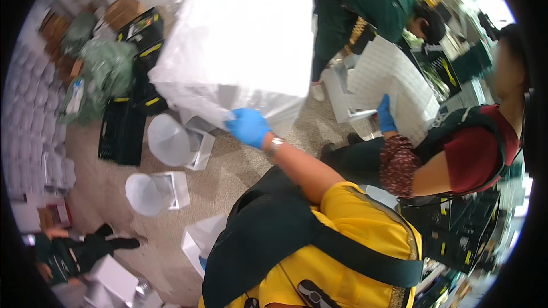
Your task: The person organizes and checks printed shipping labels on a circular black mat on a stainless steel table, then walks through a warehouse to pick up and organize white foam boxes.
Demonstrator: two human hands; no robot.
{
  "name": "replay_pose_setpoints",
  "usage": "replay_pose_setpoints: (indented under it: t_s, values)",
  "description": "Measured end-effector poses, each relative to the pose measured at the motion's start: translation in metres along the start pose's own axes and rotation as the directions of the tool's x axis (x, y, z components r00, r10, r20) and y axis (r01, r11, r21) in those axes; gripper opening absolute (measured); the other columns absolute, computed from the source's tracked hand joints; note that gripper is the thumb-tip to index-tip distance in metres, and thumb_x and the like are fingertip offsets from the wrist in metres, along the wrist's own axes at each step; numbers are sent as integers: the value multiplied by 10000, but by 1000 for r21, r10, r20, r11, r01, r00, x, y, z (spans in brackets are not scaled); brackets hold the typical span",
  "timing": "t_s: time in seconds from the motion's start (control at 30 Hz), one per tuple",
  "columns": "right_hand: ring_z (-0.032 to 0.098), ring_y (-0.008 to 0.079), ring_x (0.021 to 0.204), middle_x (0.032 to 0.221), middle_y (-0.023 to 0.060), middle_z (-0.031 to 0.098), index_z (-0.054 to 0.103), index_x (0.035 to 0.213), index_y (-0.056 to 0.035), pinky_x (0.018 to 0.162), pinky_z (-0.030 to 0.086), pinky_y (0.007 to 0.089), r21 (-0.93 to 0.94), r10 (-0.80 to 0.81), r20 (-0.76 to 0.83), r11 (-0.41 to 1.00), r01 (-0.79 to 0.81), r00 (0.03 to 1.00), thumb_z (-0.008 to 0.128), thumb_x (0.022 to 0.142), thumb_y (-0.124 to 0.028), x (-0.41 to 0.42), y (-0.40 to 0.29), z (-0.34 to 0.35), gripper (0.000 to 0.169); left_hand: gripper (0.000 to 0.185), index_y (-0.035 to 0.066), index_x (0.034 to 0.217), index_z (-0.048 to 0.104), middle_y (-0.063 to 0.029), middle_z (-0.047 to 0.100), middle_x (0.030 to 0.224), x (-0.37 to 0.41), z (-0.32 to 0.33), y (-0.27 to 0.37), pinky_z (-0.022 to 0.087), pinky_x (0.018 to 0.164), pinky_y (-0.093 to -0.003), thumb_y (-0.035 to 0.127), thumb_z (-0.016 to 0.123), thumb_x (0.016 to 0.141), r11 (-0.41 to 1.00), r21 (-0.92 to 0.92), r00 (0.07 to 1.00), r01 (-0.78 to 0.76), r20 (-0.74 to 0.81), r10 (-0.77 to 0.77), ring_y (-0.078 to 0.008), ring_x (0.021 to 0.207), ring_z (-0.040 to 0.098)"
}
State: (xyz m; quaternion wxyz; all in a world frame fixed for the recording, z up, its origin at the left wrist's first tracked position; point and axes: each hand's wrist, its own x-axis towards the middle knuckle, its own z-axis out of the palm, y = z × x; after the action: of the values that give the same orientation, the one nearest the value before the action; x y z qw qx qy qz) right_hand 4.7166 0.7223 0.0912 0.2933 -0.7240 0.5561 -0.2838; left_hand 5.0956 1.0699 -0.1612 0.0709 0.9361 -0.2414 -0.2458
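Observation:
My right hand (248,127), in a blue glove, has its fingers closed on the lower edge of a clear plastic cover (192,90). That cover lies around a large, bright white block or stack (252,21). Only a small blue-gloved part of my left hand (202,262) shows, beside a white box (205,235) at the lower middle; my dark apron hides the rest, and its grip cannot be made out. Left of my right hand, two white boxes (203,154) (180,190) stand on the floor with round, translucent plastic liners (169,140) (143,194) spilling out of them.
At right, a co-worker's blue-gloved hand (386,113) holds a quilted white sheet (385,72). Another person (368,0) bends over crates at the top right. Dark crates (122,132) and green plastic bags (105,68) stand left. A third person (81,252) is at lower left.

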Motion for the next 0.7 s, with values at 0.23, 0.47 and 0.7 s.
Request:
replay_pose_setpoints:
  t_s: [0.23, 0.47, 0.7]
  values:
    - [566, 307, 682, 711, 209, 584, 593, 763, 21, 630, 438, 382, 311, 209, 206, 912, -267, 956, 622, 770, -318, -99, 28, 19, 340, 700, 98, 1166, 485, -164, 611, 1004, -47, 35, -77, 473, 812, -404, 200, 760, 531, 985, -172, 1000, -1, -19, -2, -327, 949, 586]
    - [458, 145, 721, 803, 51, 476, 413, 920, -41, 659, 362, 277, 497, 44, 302, 845, -197, 952, 485, 808, -122, -168, 68, 38, 155, 570, 181, 1220, 472, -172, 586, 1100, -200, 64, -85, 452, 854, -398, 264, 624, 678, 919, -170, 929, 355, 173, -326, -340, 1021, 557]
    - [266, 62, 466, 530, -40, 279, 315, 565, -134, 426, 186, 232, 414, -146, 484, 907, -78, 863, 383, 788, -117, -221, 47, 57, 234, 512, 169, 1176, 492, -155, 584, 1103, -356, 121, -166, 450, 858, -390, 267, 612, 688, 776, -239, 809, 584, 246, -533, -331, 1019, 560]
